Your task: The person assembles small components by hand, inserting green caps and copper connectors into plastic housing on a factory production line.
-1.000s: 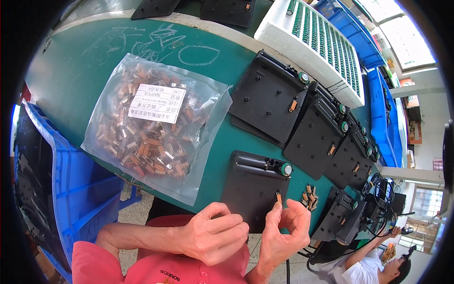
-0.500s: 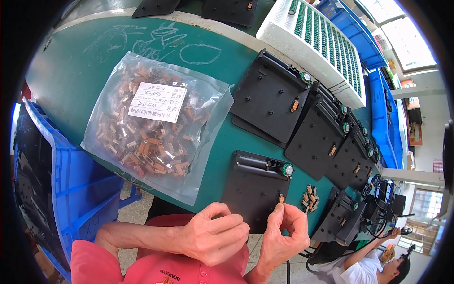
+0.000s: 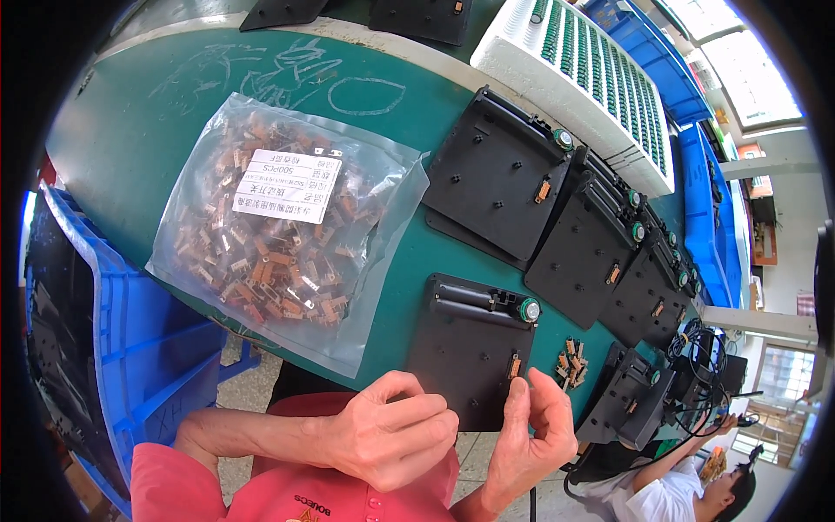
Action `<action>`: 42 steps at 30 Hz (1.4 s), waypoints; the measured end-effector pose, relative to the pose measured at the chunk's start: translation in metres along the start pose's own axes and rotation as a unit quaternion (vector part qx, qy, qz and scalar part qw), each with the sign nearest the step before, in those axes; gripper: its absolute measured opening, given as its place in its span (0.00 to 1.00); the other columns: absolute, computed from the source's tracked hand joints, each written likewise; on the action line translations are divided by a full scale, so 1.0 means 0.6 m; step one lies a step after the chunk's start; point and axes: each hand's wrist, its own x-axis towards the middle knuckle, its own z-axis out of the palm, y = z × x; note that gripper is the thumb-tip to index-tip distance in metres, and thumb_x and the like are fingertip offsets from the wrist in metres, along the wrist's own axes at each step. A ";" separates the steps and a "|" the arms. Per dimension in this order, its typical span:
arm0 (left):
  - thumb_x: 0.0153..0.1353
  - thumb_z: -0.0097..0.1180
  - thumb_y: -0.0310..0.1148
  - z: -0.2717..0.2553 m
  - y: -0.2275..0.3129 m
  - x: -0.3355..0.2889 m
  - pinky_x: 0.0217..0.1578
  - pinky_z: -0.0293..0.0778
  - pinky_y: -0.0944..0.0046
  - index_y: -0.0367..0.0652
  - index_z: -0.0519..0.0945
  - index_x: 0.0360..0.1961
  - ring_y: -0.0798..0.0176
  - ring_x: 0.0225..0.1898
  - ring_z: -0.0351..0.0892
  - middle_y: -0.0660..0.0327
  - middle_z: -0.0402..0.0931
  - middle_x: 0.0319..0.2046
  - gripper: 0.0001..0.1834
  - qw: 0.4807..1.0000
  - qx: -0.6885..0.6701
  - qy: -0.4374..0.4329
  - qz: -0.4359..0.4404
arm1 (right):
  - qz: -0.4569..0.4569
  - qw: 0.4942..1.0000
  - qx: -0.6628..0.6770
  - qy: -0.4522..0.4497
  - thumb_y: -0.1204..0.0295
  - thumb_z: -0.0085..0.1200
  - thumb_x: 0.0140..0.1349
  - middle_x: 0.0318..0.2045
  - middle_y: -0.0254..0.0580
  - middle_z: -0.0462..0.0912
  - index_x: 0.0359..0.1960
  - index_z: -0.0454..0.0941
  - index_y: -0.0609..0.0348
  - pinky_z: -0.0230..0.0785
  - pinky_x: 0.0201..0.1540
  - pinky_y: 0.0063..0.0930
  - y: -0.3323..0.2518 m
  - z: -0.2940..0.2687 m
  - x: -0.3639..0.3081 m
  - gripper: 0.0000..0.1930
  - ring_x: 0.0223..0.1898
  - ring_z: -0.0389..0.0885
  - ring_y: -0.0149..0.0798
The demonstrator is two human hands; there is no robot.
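Observation:
A black plastic panel (image 3: 457,357) lies in front of me at the table's edge, with a round green-rimmed part (image 3: 529,310) at its upper right corner. Near the panel's right edge a small orange-brown slide switch (image 3: 516,367) sits in place. Just below the switch is my right hand (image 3: 532,439), its thumb and fingers apart with nothing between them. My left hand (image 3: 396,435) hovers by the panel's lower left corner, fingers curled in against the thumb; whatever they may hold is hidden. A small pile of loose slide switches (image 3: 571,364) rests right of the panel.
A clear bag of switches (image 3: 270,270) lies left on the green table (image 3: 130,130). More black panels (image 3: 500,174) overlap toward the right. Behind them stands a white foam tray (image 3: 513,65) of green round parts. A blue crate (image 3: 148,348) is at left; a person (image 3: 687,491) sits far right.
My right thumb and fingers have come off the slide switch and spread apart, moving slightly down and right. The switch now shows whole on the panel. My left hand stays put.

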 end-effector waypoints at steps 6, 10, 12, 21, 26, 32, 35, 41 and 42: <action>0.29 0.58 0.27 -0.001 -0.002 0.006 0.29 0.71 0.62 0.33 0.77 0.23 0.60 0.33 0.77 0.56 0.74 0.32 0.14 1.000 -0.002 -0.005 0.003 | 0.001 1.000 0.018 -0.001 0.81 0.62 0.54 0.21 0.37 0.79 0.35 0.82 0.65 0.64 0.22 0.19 0.003 -0.004 -0.002 0.06 0.20 0.75 0.28; 0.31 0.59 0.26 -0.001 -0.006 0.004 0.28 0.71 0.63 0.33 0.77 0.23 0.61 0.33 0.77 0.57 0.74 0.31 0.13 1.000 -0.003 0.004 0.009 | 0.020 1.000 0.015 0.007 0.81 0.61 0.54 0.21 0.36 0.78 0.35 0.82 0.65 0.62 0.21 0.19 0.005 -0.008 -0.010 0.07 0.19 0.74 0.27; 0.31 0.59 0.26 -0.001 -0.005 0.005 0.27 0.70 0.63 0.34 0.77 0.23 0.61 0.33 0.77 0.57 0.75 0.31 0.12 1.000 -0.001 0.005 0.012 | 0.035 0.999 0.017 0.009 0.82 0.61 0.54 0.21 0.36 0.78 0.35 0.82 0.64 0.61 0.21 0.19 0.008 -0.013 -0.009 0.07 0.19 0.73 0.27; 0.34 0.58 0.25 -0.004 -0.001 0.008 0.30 0.70 0.65 0.38 0.81 0.26 0.63 0.31 0.78 0.60 0.79 0.31 0.12 1.000 0.007 0.001 0.012 | -0.018 0.998 -0.050 -0.030 0.81 0.62 0.54 0.23 0.39 0.78 0.39 0.81 0.63 0.62 0.20 0.23 0.014 -0.028 -0.009 0.10 0.18 0.72 0.31; 0.36 0.60 0.21 -0.010 -0.002 0.004 0.33 0.70 0.63 0.41 0.83 0.28 0.63 0.31 0.78 0.61 0.81 0.31 0.12 1.000 0.007 -0.015 0.005 | 0.049 0.996 -0.001 -0.080 0.79 0.63 0.56 0.20 0.42 0.80 0.45 0.78 0.65 0.70 0.23 0.25 0.011 -0.044 -0.039 0.15 0.19 0.80 0.35; 0.35 0.62 0.19 -0.013 -0.003 0.004 0.33 0.70 0.64 0.41 0.83 0.29 0.63 0.32 0.78 0.61 0.80 0.33 0.14 0.999 0.018 -0.037 0.014 | 0.122 0.976 0.145 -0.104 0.80 0.60 0.59 0.21 0.40 0.82 0.47 0.76 0.69 0.74 0.27 0.21 0.010 -0.060 -0.052 0.15 0.22 0.82 0.30; 0.35 0.63 0.20 -0.012 -0.003 0.005 0.33 0.71 0.63 0.41 0.83 0.29 0.62 0.32 0.78 0.61 0.80 0.33 0.14 0.998 0.022 -0.046 0.026 | 0.214 0.932 0.271 -0.110 0.82 0.58 0.60 0.25 0.41 0.83 0.47 0.75 0.70 0.77 0.30 0.22 0.025 -0.056 -0.063 0.14 0.26 0.84 0.31; 0.34 0.64 0.19 -0.014 0.007 0.001 0.34 0.71 0.62 0.41 0.83 0.29 0.62 0.32 0.78 0.61 0.81 0.33 0.15 0.998 0.022 -0.059 0.031 | 0.292 0.860 0.407 -0.102 0.83 0.55 0.62 0.34 0.46 0.83 0.47 0.75 0.70 0.80 0.35 0.24 0.032 -0.057 -0.077 0.12 0.31 0.84 0.34; 0.36 0.65 0.20 -0.017 0.009 0.000 0.36 0.71 0.61 0.42 0.83 0.30 0.62 0.33 0.78 0.61 0.80 0.34 0.15 0.997 0.029 -0.070 0.033 | 0.304 0.842 0.435 -0.097 0.83 0.55 0.62 0.35 0.47 0.83 0.47 0.74 0.71 0.80 0.35 0.24 0.033 -0.057 -0.078 0.11 0.31 0.84 0.34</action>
